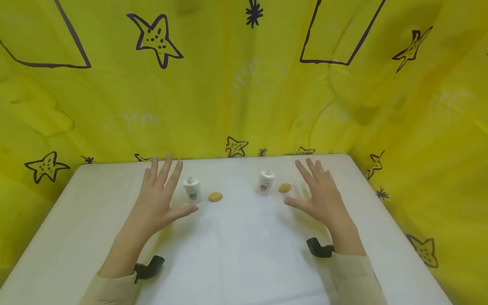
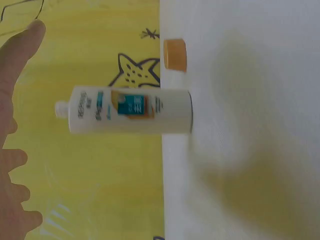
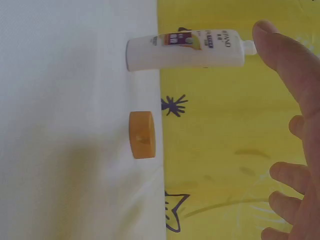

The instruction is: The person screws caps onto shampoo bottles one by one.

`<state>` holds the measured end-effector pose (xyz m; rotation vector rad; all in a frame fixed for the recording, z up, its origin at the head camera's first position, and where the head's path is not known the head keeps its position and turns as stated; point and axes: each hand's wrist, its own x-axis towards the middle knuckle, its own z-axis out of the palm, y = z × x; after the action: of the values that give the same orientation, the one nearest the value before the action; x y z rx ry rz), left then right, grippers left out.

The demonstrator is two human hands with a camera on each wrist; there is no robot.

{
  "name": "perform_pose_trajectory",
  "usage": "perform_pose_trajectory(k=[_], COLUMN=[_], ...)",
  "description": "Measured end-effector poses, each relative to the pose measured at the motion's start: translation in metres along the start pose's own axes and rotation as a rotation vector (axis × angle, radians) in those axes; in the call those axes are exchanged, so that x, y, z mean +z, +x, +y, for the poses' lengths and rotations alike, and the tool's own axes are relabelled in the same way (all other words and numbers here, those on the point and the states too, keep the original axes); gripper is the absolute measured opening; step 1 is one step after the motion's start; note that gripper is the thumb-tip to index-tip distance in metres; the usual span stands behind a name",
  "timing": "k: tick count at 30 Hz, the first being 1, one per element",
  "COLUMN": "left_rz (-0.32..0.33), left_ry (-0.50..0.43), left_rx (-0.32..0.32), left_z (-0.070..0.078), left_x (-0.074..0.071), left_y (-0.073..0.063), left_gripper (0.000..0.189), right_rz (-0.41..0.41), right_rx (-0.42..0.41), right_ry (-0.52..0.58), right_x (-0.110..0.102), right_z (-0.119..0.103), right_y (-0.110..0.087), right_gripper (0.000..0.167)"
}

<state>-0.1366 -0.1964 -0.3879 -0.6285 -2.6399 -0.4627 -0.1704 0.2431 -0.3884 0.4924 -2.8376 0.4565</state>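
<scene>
Evidently, we hold both hands with fingers spread: the left hand [image 1: 158, 201] and the right hand [image 1: 322, 197] grip nothing and appear above the white cloth-covered table [image 1: 244, 262]. Just beside the left fingers, we see an upright white plastic bottle with a teal label [image 1: 192, 190]; an oval orange-yellow cap [image 1: 215, 196] lies to its right on the tabletop. Nearer the right hand, we find an upright white plastic bottle with a purple label [image 1: 265, 182], and between it and the thumb a second orange-yellow cap [image 1: 284, 187]. Beyond the table, we note a yellow curtain printed with dark starfish [image 1: 244, 110].
</scene>
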Motion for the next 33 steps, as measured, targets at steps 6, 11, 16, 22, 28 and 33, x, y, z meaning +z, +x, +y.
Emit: perform_pose_trajectory(k=[6,11,16,22,28,33], left_rz=[0.016,-0.01,-0.031,-0.053,-0.062,-0.107], left_ry=[-0.008,-0.012,0.002,0.037,0.013,-0.002], left_rx=[0.044,0.068,0.101,0.143,0.202,0.211], left_z=[0.016,0.028,0.037,0.048,0.061,0.07], left_x=[0.003,0.011,0.016,0.022,0.031,0.042], left_y=[0.01,0.017,0.024,0.032,0.041,0.046], left_gripper=[0.111,0.111,0.113,0.113,0.108,0.106], right_rz=[-0.069,-0.09,-0.099,-0.158,-0.201,-0.222], right_rx=[0.007,-0.006,-0.009,0.031,0.036,0.014], right_ry=[-0.01,-0.013,-0.002,0.093,0.105,0.096], right_x=[0.002,0.008,0.012,0.014,0.016,0.016], right_z=[0.0,0.003,0.005,0.001,-0.001,-0.002], right_y=[0.006,0.006,0.009,0.014,0.019,0.023], right_gripper=[0.105,0.105,0.104,0.104,0.101,0.099])
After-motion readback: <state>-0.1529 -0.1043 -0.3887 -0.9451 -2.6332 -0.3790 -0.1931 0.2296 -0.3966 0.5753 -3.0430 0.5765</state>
